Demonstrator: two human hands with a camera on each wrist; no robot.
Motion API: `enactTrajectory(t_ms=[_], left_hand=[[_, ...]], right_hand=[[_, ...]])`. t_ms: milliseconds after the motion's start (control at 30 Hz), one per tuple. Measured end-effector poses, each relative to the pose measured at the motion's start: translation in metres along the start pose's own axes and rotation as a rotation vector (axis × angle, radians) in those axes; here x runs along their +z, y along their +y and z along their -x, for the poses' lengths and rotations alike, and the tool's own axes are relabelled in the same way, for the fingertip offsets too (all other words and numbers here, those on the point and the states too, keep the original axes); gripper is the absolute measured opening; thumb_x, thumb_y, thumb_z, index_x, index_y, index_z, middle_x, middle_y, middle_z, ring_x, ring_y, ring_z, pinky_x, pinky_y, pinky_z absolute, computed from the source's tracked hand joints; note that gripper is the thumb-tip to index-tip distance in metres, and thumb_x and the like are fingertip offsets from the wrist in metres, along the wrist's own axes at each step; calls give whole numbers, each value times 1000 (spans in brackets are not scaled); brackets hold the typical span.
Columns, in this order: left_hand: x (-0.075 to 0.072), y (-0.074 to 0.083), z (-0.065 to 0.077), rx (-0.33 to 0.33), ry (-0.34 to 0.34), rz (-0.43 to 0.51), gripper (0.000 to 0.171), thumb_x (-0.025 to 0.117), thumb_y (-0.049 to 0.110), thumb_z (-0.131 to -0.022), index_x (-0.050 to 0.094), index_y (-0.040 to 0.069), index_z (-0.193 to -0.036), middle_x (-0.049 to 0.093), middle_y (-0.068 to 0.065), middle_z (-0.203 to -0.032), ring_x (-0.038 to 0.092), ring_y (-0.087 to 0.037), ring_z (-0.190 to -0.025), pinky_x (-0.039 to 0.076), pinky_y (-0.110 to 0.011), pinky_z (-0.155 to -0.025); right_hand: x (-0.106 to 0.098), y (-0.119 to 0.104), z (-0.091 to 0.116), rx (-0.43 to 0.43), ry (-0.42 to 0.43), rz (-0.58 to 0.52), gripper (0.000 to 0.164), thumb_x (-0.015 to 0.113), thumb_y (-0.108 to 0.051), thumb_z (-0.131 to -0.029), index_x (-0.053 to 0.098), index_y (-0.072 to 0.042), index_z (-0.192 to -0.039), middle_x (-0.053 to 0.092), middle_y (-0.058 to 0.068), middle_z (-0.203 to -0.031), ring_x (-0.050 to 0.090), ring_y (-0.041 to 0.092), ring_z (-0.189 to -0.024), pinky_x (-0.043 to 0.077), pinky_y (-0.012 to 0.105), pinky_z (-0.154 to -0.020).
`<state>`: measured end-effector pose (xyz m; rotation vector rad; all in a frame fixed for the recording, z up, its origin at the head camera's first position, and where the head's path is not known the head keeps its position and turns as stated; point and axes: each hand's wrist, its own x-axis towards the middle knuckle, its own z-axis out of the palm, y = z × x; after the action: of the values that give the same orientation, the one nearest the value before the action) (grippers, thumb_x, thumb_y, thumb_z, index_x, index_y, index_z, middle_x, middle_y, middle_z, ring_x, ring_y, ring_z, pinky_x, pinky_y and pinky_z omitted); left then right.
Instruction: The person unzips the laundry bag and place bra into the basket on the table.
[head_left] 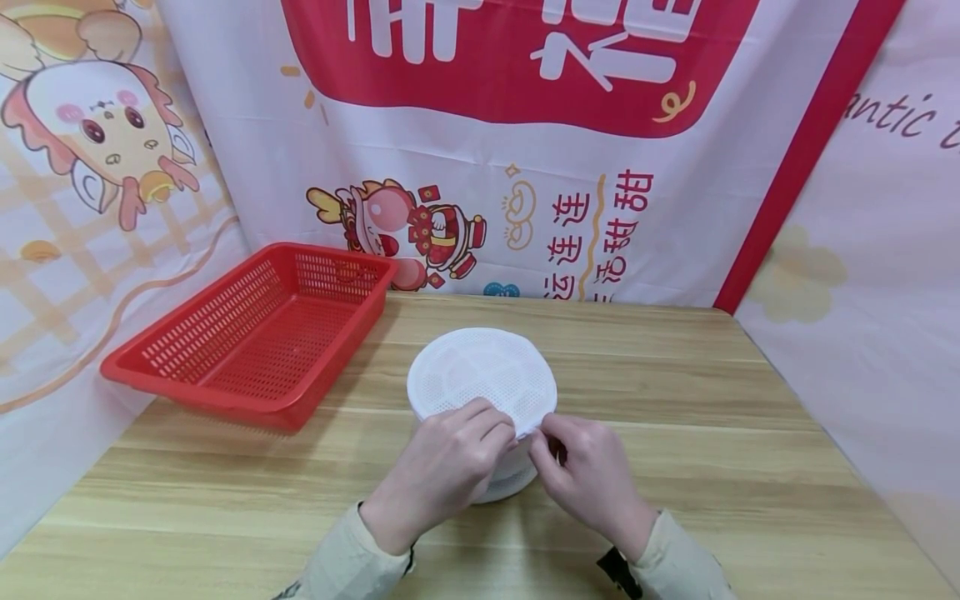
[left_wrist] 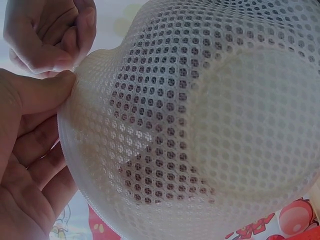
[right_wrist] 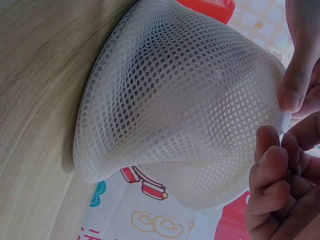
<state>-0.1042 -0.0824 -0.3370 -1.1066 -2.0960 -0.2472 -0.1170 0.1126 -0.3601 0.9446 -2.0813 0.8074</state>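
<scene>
A white mesh laundry bag (head_left: 480, 367), round and drum-shaped, stands upright on the wooden table, its flat top facing up. My left hand (head_left: 457, 454) pinches the top rim at the near side, with the thumb (left_wrist: 52, 90) lying on the edge in the left wrist view. Right beside it, my right hand (head_left: 588, 467) has thumb and curled fingers closed at the same rim; whatever small part they pinch is hidden. Through the right wrist view, the bag's mesh side (right_wrist: 175, 105) looks slack and creased between the lower ring and the top.
To the left of the bag sits a red plastic basket (head_left: 281, 333) with slotted walls. The wooden table (head_left: 675, 392) ends at printed cloth hangings (head_left: 480, 150) behind and on both sides.
</scene>
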Motion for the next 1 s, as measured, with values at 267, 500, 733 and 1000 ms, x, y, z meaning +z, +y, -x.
enactTrajectory(t_ms=[267, 500, 733, 1000], left_hand=[[1, -1, 0, -19, -13, 35, 4, 74, 8, -84, 70, 8, -85, 65, 1, -83, 61, -12, -82, 53, -26, -65], [1, -1, 1, -35, -9, 67, 4, 71, 12, -87, 70, 9, -89, 65, 2, -87, 60, -13, -86, 54, -27, -68], [0, -1, 0, -30, -4, 55, 5, 72, 13, -86, 69, 10, -89, 64, 2, -87, 60, -13, -86, 53, -26, -69], [1, -1, 0, -20, -15, 22, 9, 75, 12, -85, 69, 9, -89, 65, 1, -86, 61, -12, -85, 54, -26, -69]], right_hand=[[0, 1, 0, -28, -24, -31, 29, 55, -3, -83, 43, -20, -62, 37, -11, -55, 32, -3, -48, 25, 12, -42], [0, 0, 1, -77, -55, -100, 24, 56, -4, -86, 50, -19, -69, 38, -12, -59, 35, -3, -51, 28, 10, -45], [1, -2, 1, -112, -66, -143, 24, 57, -3, -85, 50, -19, -69, 40, -9, -58, 35, -2, -52, 28, 10, -47], [3, -2, 1, -102, -49, -115, 26, 58, -4, -83, 46, -20, -66, 40, -8, -55, 33, -5, -51, 26, 9, -44]])
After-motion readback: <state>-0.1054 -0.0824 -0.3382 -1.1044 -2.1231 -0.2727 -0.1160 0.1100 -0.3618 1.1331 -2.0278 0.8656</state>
